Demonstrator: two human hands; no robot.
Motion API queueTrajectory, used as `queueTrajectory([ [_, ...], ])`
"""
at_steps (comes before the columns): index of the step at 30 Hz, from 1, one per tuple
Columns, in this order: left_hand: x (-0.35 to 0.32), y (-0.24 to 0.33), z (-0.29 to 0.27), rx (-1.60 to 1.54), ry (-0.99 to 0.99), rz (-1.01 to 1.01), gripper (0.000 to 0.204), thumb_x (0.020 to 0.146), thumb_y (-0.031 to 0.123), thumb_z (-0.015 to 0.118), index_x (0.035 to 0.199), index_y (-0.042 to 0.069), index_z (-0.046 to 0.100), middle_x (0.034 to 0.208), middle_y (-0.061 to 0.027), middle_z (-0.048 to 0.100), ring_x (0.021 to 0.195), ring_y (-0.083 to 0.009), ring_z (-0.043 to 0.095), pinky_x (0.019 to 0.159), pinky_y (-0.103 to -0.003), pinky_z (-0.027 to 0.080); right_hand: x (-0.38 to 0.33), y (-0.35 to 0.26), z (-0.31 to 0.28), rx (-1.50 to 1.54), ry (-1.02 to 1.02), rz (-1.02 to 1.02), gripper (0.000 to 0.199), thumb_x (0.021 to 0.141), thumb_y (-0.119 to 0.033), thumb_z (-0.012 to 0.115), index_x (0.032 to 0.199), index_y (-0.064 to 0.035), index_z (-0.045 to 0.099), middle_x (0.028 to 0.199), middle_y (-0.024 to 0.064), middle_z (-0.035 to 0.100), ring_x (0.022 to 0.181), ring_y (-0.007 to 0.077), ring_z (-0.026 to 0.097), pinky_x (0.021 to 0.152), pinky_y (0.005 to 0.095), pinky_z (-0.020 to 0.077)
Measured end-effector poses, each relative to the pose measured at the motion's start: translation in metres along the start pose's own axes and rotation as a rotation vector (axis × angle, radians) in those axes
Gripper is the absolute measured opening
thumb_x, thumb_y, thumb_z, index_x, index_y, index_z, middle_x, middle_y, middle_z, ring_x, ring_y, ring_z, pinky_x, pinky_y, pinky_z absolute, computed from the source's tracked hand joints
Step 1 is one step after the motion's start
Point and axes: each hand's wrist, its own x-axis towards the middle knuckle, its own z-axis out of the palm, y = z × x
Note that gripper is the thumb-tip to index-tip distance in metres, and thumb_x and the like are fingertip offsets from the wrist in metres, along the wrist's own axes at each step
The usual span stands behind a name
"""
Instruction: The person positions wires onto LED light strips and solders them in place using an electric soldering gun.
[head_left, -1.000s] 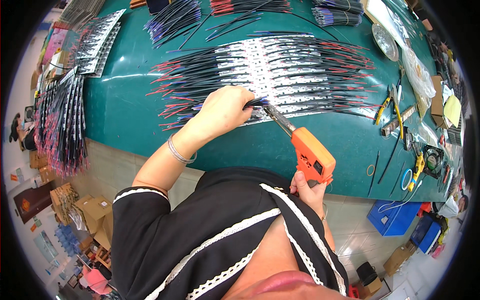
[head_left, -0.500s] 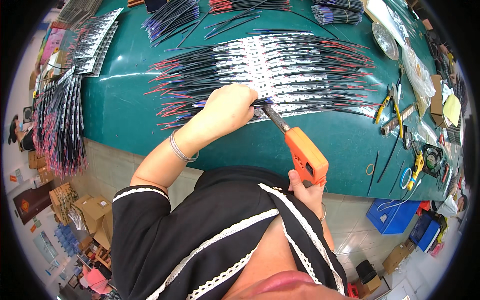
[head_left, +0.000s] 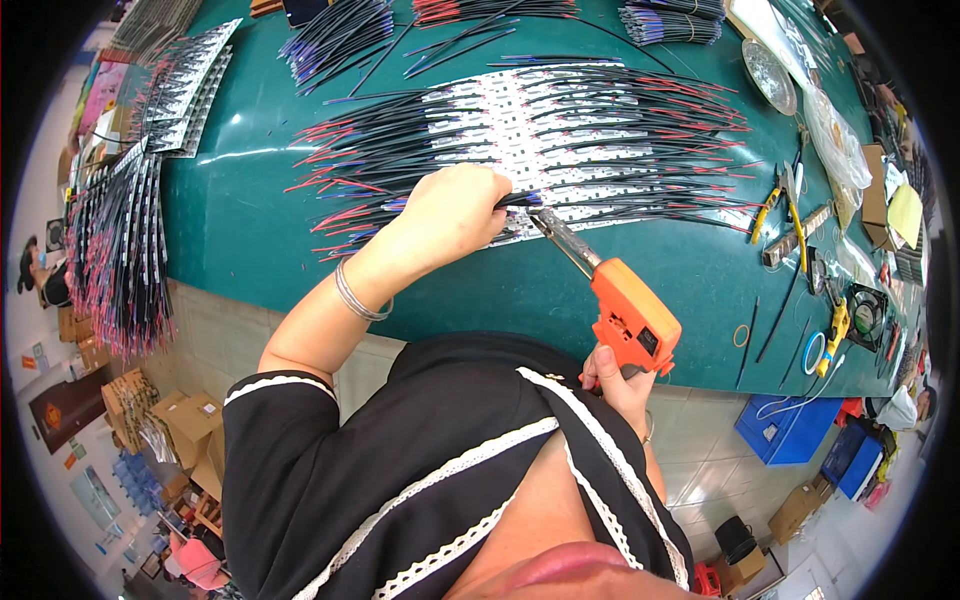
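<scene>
A white circuit-board panel [head_left: 512, 125] lies on the green table, with rows of thin black wires fanning off both sides and ending in red tips. My left hand [head_left: 450, 215] is closed, its fingers pinched at the panel's near edge on a black wire [head_left: 520, 199] with a blue end. In my right hand [head_left: 622, 384] is the grip of an orange soldering gun [head_left: 640, 312]. Its metal tip points up and left, close to the wire's end; whether it touches cannot be made out.
Wire bundles [head_left: 340, 42] lie along the far side. More wired boards [head_left: 118, 240] hang over the table's left edge. At the right are yellow-handled pliers [head_left: 768, 215], a metal dish [head_left: 768, 78], a small fan [head_left: 866, 318] and a tape roll [head_left: 812, 354]. A blue bin [head_left: 785, 430] stands below.
The soldering gun and my right hand have shifted to the right, the tip drawing slightly off along the panel edge. My left hand stays nearly in place.
</scene>
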Motion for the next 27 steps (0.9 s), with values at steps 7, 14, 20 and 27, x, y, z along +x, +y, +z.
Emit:
queueTrajectory([
  [7,0.003,-0.006,-0.002,-0.141,-0.056,0.0,0.015,0.067,0.011,0.06,0.07,-0.003,0.057,0.067,-0.0208,0.054,0.066,-0.0366,0.054,0.059,-0.04,0.042,0.001,0.003,-0.001,-0.022,0.003,0.041,0.031,0.081,-0.011,0.059,0.105,0.0029,0.046,0.067,0.0043,0.051,0.046,0.0084,0.046,0.041,0.0217,0.0396],
  [14,0.001,-0.004,0.001,-0.12,-0.031,0.016,0.014,0.067,0.01,0.058,0.07,-0.003,0.057,0.066,-0.0201,0.054,0.066,-0.037,0.054,0.06,-0.041,0.043,0.002,0.003,0.002,-0.048,0.013,0.085,0.032,0.08,-0.012,0.06,0.105,0.0031,0.047,0.067,0.0041,0.052,0.047,0.0078,0.046,0.041,0.0217,0.0391],
  [20,0.0,0.001,0.004,-0.06,-0.041,-0.004,0.012,0.068,0.009,0.056,0.074,-0.002,0.057,0.071,-0.0187,0.057,0.071,-0.0358,0.056,0.065,-0.042,0.044,0.004,0.003,0.0,-0.087,-0.02,0.077,0.031,0.079,-0.013,0.062,0.103,0.0029,0.049,0.066,0.0033,0.053,0.047,0.0071,0.048,0.042,0.021,0.0392],
  [27,-0.001,0.006,0.006,-0.007,-0.045,-0.01,0.012,0.068,0.008,0.057,0.073,-0.002,0.056,0.072,-0.0184,0.057,0.074,-0.0349,0.057,0.067,-0.042,0.045,0.002,0.014,-0.006,-0.204,-0.054,-0.043,0.028,0.079,-0.015,0.063,0.098,0.0021,0.052,0.064,0.0019,0.053,0.047,0.0065,0.049,0.042,0.0211,0.0403],
])
